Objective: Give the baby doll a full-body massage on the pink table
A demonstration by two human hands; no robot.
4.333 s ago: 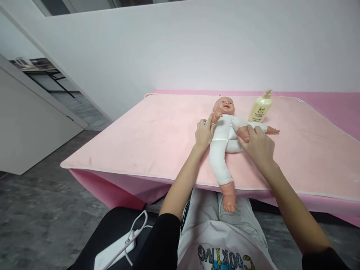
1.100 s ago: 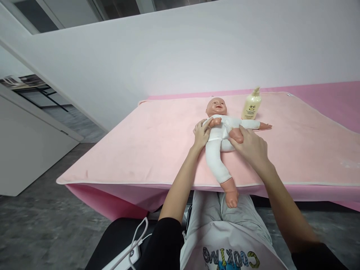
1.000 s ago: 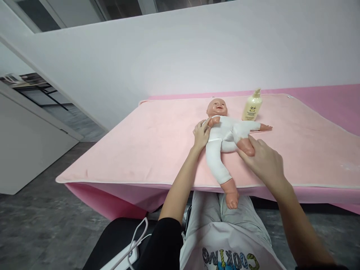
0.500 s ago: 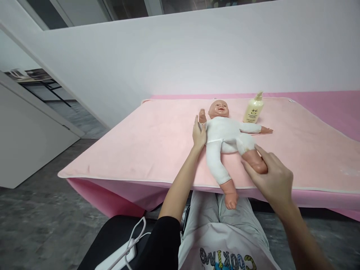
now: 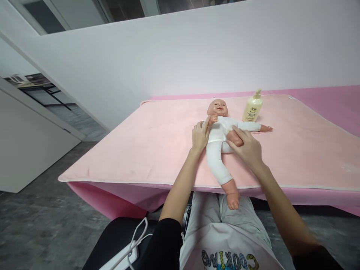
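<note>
A baby doll (image 5: 215, 133) with a white cloth body lies on its back on a pink mat (image 5: 157, 150), head toward the wall. My left hand (image 5: 200, 135) is closed around the doll's arm on the left side, with that arm folded across its chest. My right hand (image 5: 247, 147) grips the doll's foot on the right side, and that leg is bent up over the belly. The other leg (image 5: 221, 168) stretches toward me, its foot hanging past the table edge above my lap. The doll's other arm (image 5: 253, 127) lies straight out to the right.
A pale yellow pump bottle (image 5: 252, 108) stands on the mat to the right of the doll's head. Behind the table rises a white wall (image 5: 180, 56). A black seat (image 5: 112, 240) with a white device and cable (image 5: 126, 255) is at my lower left.
My right hand has pushed the doll's leg up from the table's near side onto its belly. With my left hand, the doll's raised arm has been folded inward over the chest.
</note>
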